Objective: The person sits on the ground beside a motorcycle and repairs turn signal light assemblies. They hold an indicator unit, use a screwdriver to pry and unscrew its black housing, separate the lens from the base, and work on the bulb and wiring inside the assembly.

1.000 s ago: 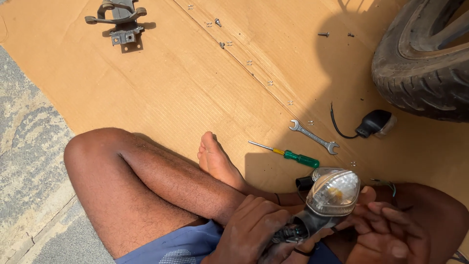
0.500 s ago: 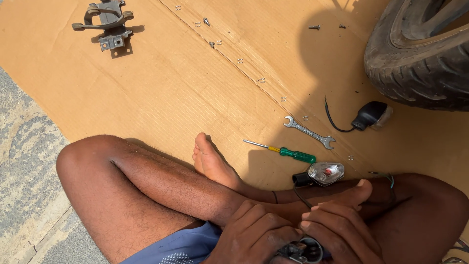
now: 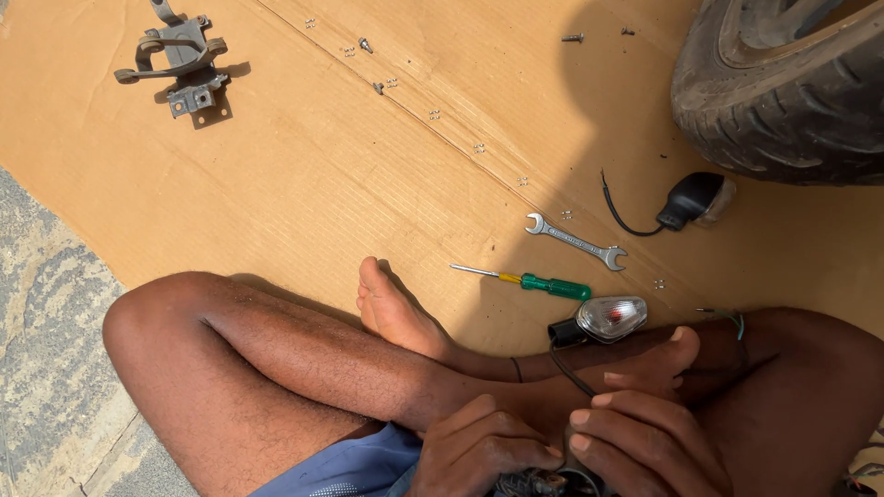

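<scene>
lamp (image 3: 610,317) now set down | both hands (image 3: 479,451) low on dark part (image 3: 543,483) (mostly hidden)

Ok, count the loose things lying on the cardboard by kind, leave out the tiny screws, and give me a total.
Hand tools: 2, the wrench and the green screwdriver
Lamps with wires: 2, the clear lamp and the black lamp
Metal bracket: 1
Total: 5

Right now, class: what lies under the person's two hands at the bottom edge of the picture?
Under the left hand and right hand a dark part with a round rim peeks out. Most of it is covered by the fingers and cut off by the frame, so its kind cannot be told.
</scene>
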